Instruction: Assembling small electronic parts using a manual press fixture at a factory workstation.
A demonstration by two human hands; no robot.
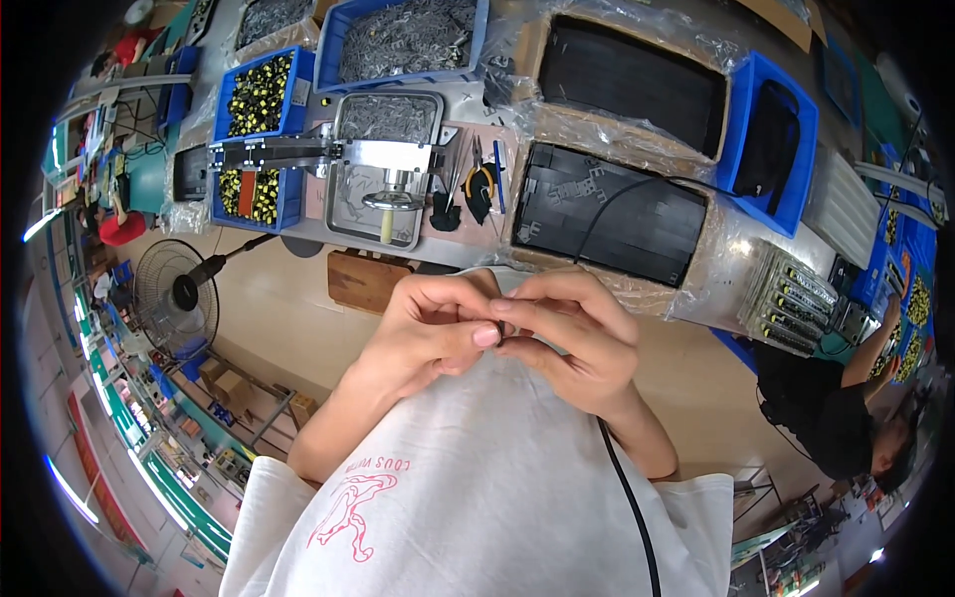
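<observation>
In front of my chest, my left hand [438,333] and my right hand [572,338] meet, both closed in a pinch. Between their fingertips is a small black piece [501,332]; the fingers cover most of it, so its kind cannot be made out. A black cable [629,488] comes out under my right wrist and runs down over my white shirt. Another length of black cable [594,214] rises from behind my right hand across the open carton of black parts [607,219]; whether the two join is hidden.
Ahead, the bench holds a hand press [388,159] over a metal tray, orange-handled pliers [480,184], blue bins of yellow-and-black parts [261,95] and a bin of small grey parts [408,40]. A fan [179,294] stands left. At right, a person in black [826,408] works.
</observation>
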